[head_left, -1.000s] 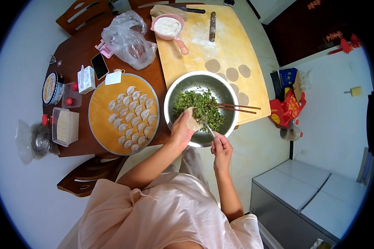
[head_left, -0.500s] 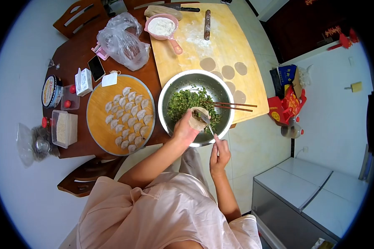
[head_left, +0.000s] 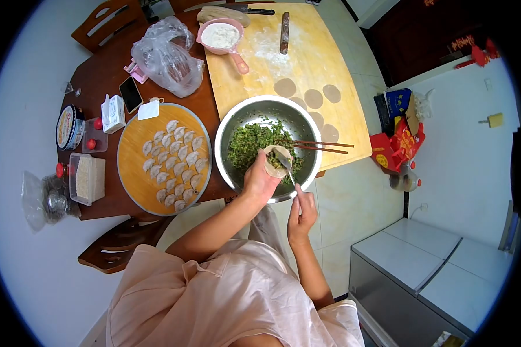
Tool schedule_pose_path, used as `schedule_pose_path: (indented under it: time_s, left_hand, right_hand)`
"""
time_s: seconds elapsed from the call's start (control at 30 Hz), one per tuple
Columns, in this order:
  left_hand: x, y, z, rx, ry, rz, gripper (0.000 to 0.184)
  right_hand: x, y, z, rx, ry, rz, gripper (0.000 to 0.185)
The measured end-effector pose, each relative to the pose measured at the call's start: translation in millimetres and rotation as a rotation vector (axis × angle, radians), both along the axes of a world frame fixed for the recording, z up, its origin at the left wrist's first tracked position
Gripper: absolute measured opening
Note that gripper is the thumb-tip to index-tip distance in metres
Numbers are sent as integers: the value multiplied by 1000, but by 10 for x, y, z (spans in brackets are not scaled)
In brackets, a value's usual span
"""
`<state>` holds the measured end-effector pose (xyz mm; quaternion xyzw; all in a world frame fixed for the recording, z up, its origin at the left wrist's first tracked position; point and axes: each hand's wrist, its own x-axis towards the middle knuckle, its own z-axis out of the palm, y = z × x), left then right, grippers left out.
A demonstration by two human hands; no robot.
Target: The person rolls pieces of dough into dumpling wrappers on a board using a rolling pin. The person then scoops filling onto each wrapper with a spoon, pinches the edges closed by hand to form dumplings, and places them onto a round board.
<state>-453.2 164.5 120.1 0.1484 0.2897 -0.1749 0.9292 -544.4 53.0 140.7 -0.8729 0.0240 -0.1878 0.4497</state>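
My left hand (head_left: 259,180) holds a round dumpling wrapper (head_left: 272,169) over the near part of a steel bowl (head_left: 223,172). Green chopped filling (head_left: 255,140) lies in the bowl, and some of it sits on the wrapper. Gripped by the handle in my right hand (head_left: 302,217) is a metal spoon (head_left: 290,172), its tip at the filling on the wrapper. A pair of chopsticks (head_left: 330,146) rests across the bowl's right rim. To the left, folded dumplings (head_left: 176,156) stand in rows on a round board (head_left: 134,139).
On the floured wooden board (head_left: 350,124) lie several flat wrappers (head_left: 313,98), a rolling pin (head_left: 285,34) and a pink flour scoop (head_left: 221,36). The table also holds a plastic bag (head_left: 171,58), a phone (head_left: 131,95) and a tissue pack (head_left: 113,114). A chair (head_left: 118,246) stands near the left.
The spoon and my right hand have shifted slightly, and more filling shows on the wrapper. The whole view has moved a little, so the table things sit slightly further left.
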Motion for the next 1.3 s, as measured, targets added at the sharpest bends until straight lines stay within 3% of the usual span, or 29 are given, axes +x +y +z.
schedule_pose_path:
  time_s: [0.2, 0.3, 0.6, 0.8, 1.0, 1.13, 1.3]
  left_hand:
    - [75, 98, 13, 26, 4, -59, 50]
    - [106, 140, -32, 17, -6, -68, 49]
    - [66, 101, -12, -46, -21, 24, 47]
    - [59, 25, 58, -74, -37, 47, 47]
    - [50, 27, -127, -69, -47, 12, 47]
    - [44, 218, -165, -17, -41, 61, 45]
    - [-3, 781, -428, 152, 45, 130, 39]
  right_hand:
    - [-28, -138, -192, -224, -68, 153, 41]
    - [-33, -152, -179, -209, -131, 165, 41]
    - [-10, -11, 87, 303, 100, -115, 28]
    - [-25, 39, 34, 391, 163, -148, 28]
    - [18, 102, 121, 12, 41, 74, 32]
    - [-29, -33, 157, -81, -16, 102, 35]
    - [63, -209, -37, -222, 210, 130, 32]
